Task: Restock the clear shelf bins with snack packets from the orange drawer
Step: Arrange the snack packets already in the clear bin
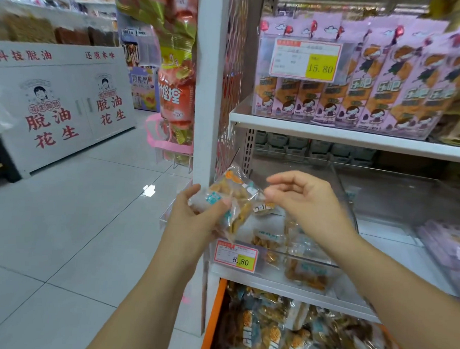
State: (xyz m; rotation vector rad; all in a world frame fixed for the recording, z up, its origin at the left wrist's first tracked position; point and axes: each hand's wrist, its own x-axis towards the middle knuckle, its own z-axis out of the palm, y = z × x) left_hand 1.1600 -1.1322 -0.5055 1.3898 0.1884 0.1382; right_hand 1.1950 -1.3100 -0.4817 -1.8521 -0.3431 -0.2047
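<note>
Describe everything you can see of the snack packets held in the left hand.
The snack packets are clear plastic showing golden-brown pieces, with teal-and-white labels and an orange mark. The left hand grips them, thumb across the front, tilted, above the clear shelf bin. How many is unclear. The right hand hovers beside; contact is uncertain.

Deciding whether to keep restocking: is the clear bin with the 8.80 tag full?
No, the clear bin holds only a few snack packets on its floor, well below its rim.
</note>
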